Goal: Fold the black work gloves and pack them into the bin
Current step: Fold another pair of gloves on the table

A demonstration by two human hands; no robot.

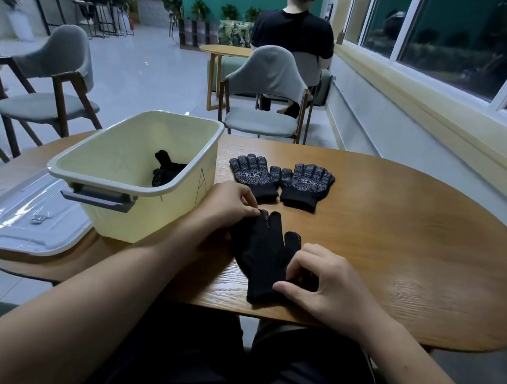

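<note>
Black glove point(262, 250) lies pinched between left grip point(231, 208) and right grip point(327, 284)

One legible sign: a hand-drawn letter "A".
It stands in thin black lines on the right outer wall of the pale yellow plastic bin point(120, 223), left of centre. Mid-frame, the black dotted knit glove point(252, 175) and the second dotted glove point(306, 183) each carry a white palm print, too small to read. The raised mark on the clear plastic lid point(18, 220), lower left, is illegible.
</note>
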